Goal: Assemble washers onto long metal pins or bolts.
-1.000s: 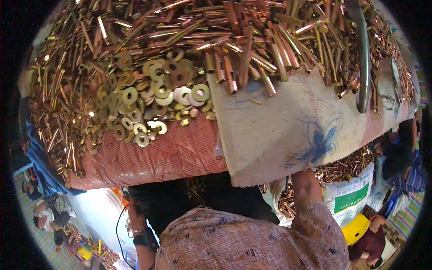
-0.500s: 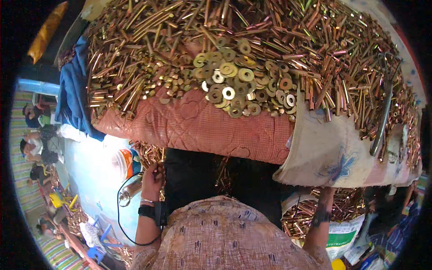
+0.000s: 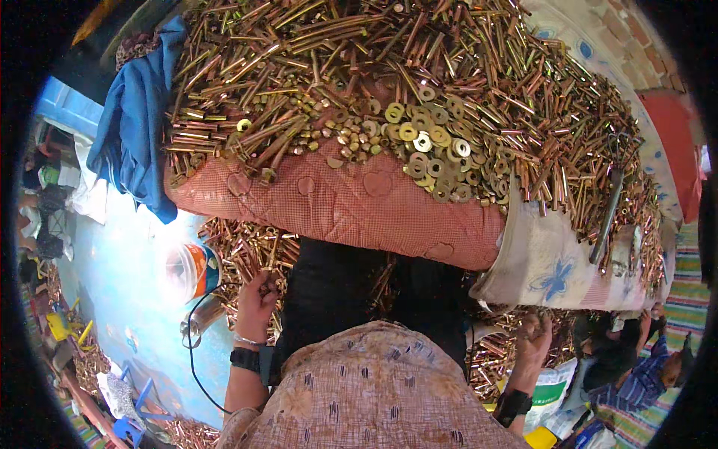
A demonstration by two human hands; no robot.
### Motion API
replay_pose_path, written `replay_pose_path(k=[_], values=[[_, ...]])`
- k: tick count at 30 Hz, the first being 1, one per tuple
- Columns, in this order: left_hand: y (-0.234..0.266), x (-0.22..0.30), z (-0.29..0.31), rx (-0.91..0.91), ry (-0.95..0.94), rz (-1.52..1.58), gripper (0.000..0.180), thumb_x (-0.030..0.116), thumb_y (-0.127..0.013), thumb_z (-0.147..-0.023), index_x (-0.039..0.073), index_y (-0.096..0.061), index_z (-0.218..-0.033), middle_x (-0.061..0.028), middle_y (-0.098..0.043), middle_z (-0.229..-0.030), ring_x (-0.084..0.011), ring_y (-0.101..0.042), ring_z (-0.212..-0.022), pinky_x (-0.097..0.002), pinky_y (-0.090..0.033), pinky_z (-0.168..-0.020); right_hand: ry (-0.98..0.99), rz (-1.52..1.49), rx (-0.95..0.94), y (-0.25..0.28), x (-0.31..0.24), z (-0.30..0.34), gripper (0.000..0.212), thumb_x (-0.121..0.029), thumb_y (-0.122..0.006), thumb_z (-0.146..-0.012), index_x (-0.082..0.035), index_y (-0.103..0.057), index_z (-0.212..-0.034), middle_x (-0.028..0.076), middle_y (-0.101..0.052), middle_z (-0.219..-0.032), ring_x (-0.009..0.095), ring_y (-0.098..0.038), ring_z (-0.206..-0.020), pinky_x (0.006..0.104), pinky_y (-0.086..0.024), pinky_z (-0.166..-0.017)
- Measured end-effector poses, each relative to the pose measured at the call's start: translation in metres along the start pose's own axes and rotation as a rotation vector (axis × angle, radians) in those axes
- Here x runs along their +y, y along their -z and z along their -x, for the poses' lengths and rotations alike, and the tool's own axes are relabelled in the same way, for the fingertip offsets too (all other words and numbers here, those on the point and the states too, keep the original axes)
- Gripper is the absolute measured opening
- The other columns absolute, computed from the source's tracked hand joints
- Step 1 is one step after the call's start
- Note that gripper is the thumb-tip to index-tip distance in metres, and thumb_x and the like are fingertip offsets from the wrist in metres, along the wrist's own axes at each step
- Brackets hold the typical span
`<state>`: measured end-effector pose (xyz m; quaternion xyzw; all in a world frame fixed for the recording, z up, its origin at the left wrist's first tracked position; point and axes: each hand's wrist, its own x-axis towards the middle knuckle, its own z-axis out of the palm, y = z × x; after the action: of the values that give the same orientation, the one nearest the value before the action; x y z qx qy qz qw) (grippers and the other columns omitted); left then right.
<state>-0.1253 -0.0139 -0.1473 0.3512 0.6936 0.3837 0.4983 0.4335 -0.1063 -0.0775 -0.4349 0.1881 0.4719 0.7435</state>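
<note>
The left hand (image 3: 256,305), its fingers curled in, is at the right-hand side of nothing but the left heap of brassy rods (image 3: 243,243), which lies mostly ahead of it, below the bench (image 3: 351,206) near its left corner, the long axes pointing every way. The right hand (image 3: 533,337), half-curled, is over the right heap of rods (image 3: 495,358), below the near edge toward the right corner, and so much the nearer to it (whether either hand grips a rod, I cannot tell). Washers (image 3: 449,161) lie ahead of both, behind the bench's near edge.
</note>
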Motion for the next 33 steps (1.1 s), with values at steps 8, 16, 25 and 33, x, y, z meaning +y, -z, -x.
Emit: replay_pose_path(k=[8, 16, 25, 33], values=[[0.011, 0.028, 0.009, 0.006, -0.347, -0.44, 0.036, -0.008, -0.044, -0.068, 0.001, -0.06, -0.099, -0.0041, -0.057, -0.073, -0.0114, -0.046, -0.059, -0.0206, -0.034, -0.049, 0.08, 0.269, -0.279, -0.141, 0.05, 0.058, 0.021, -0.021, -0.048, -0.089, -0.003, -0.053, -0.098, 0.011, -0.055, -0.086, 0.011, -0.043, -0.055, 0.0209, -0.036, -0.041], [-0.002, 0.049, 0.011, 0.005, 0.367, 0.579, 0.007, 0.01, -0.055, -0.083, 0.006, -0.053, -0.089, -0.0042, -0.057, -0.075, -0.0079, -0.048, -0.06, -0.0169, -0.031, -0.042, 0.118, 0.702, -0.934, -0.36, 0.233, 0.049, 0.015, -0.012, -0.055, -0.083, -0.005, -0.053, -0.096, 0.006, -0.056, -0.079, 0.008, -0.049, -0.057, 0.0201, -0.032, -0.037], [0.002, 0.079, 0.022, -0.202, 0.295, 0.46, 0.008, 0.016, -0.052, -0.087, 0.009, -0.051, -0.09, -0.0061, -0.058, -0.079, -0.0093, -0.05, -0.063, -0.0157, -0.03, -0.042, 1.627, 1.689, -1.25, -0.35, 0.312, 0.017, 0.02, -0.014, -0.057, -0.079, -0.009, -0.057, -0.099, 0.009, -0.055, -0.095, 0.032, -0.054, -0.083, 0.0385, -0.046, -0.07], [-0.005, 0.112, 0.02, -0.497, 0.309, 0.577, 0.02, 0.018, -0.051, -0.088, 0.003, -0.053, -0.101, -0.0074, -0.059, -0.083, -0.0112, -0.055, -0.069, -0.0179, -0.038, -0.046, 1.466, 1.726, -1.314, -0.348, 0.29, 0.024, 0.024, -0.011, -0.053, -0.081, -0.007, -0.057, -0.105, 0.015, -0.056, -0.107, 0.035, -0.054, -0.096, 0.04, -0.044, -0.084]])
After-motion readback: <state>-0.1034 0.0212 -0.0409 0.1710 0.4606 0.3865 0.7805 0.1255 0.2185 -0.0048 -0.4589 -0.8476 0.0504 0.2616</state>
